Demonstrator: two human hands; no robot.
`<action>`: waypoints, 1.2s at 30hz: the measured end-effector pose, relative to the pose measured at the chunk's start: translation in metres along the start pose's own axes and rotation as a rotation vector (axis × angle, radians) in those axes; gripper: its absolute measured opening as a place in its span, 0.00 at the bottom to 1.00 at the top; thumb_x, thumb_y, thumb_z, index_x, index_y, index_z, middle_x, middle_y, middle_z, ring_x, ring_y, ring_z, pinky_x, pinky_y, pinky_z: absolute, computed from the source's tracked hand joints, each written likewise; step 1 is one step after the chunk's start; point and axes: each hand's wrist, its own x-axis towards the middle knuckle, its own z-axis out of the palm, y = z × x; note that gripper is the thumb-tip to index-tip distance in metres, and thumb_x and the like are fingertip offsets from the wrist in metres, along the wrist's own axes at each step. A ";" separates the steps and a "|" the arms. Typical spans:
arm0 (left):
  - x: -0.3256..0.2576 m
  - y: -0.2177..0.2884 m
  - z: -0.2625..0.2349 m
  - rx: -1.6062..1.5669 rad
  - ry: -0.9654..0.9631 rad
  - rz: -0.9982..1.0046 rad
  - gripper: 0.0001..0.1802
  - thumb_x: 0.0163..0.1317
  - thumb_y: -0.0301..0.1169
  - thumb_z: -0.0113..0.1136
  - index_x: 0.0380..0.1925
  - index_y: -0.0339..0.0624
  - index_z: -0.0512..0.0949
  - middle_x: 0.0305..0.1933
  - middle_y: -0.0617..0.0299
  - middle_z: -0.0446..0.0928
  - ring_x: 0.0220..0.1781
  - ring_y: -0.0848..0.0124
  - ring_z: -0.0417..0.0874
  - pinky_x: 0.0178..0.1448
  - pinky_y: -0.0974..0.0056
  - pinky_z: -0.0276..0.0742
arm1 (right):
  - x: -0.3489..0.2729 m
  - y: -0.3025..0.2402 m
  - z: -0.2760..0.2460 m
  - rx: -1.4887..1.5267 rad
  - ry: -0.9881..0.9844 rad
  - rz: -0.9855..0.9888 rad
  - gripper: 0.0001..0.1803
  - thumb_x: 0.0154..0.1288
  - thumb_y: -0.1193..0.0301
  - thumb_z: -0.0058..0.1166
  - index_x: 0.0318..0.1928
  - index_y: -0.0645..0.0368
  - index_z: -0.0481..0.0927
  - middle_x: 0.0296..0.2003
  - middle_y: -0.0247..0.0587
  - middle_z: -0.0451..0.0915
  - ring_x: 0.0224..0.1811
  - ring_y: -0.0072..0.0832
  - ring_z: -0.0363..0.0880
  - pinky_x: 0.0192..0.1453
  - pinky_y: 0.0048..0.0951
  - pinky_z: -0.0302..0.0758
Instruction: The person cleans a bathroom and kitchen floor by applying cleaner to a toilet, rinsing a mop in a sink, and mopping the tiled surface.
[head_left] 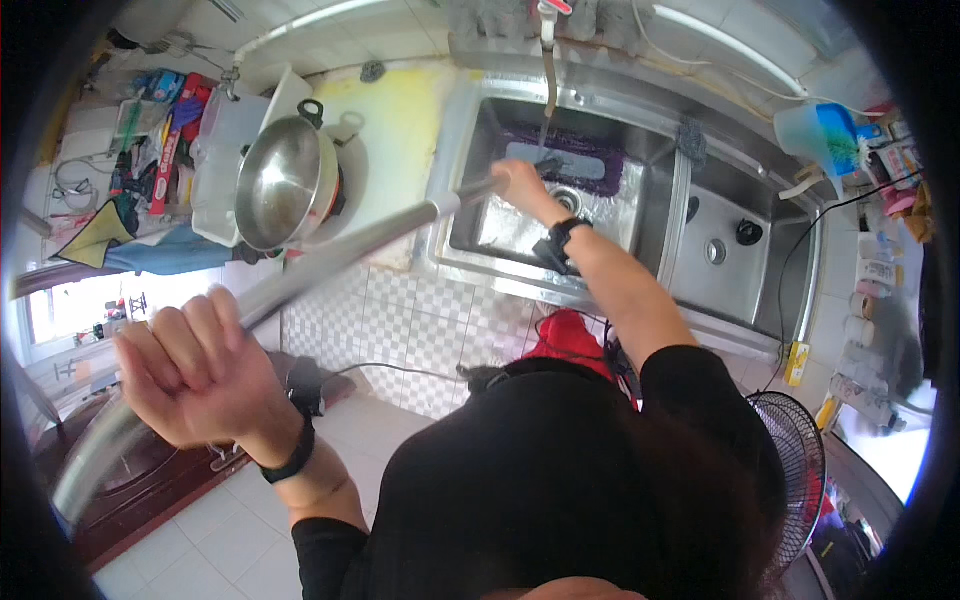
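Observation:
A long silvery pole (345, 258) slants from the lower left up to the sink; it looks like a mop's handle. The fingers of my left hand (200, 375) are curled round its lower-left part, a little blurred. Farther up, over the sink's front edge, my right hand (522, 190) is closed round the narrower end of the pole. A flat mop head with a purple fringe (612, 175) lies in the larger steel sink basin (490, 235), just past my right hand. Water runs onto it from the hose on the tap (549, 80).
A steel wok (285, 185) stands on the counter left of the sink. The smaller basin (715, 280) lies to the right, with a blue dustpan (830, 135) hanging beyond it. A fan (795, 470) stands behind my right side.

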 end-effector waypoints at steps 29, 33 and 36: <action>-0.022 0.018 -0.015 -0.045 -0.082 0.026 0.18 0.67 0.37 0.47 0.17 0.52 0.59 0.11 0.72 0.54 0.13 0.81 0.53 0.22 0.71 0.56 | -0.007 0.001 -0.001 -0.057 0.010 -0.021 0.05 0.48 0.72 0.59 0.23 0.55 0.75 0.23 0.46 0.77 0.30 0.48 0.77 0.34 0.43 0.72; -0.015 0.081 -0.010 -0.198 -0.171 0.117 0.18 0.65 0.37 0.50 0.15 0.53 0.61 0.11 0.75 0.57 0.12 0.82 0.56 0.21 0.74 0.59 | -0.008 -0.074 -0.025 0.089 0.041 -0.098 0.08 0.46 0.71 0.61 0.20 0.55 0.73 0.21 0.41 0.76 0.29 0.43 0.78 0.35 0.40 0.71; -0.002 0.096 0.000 -0.251 -0.268 0.181 0.21 0.68 0.43 0.46 0.15 0.53 0.62 0.11 0.75 0.59 0.12 0.82 0.60 0.20 0.74 0.63 | 0.002 -0.100 -0.041 0.115 0.066 -0.096 0.10 0.47 0.70 0.60 0.19 0.55 0.71 0.20 0.40 0.75 0.28 0.43 0.77 0.36 0.41 0.69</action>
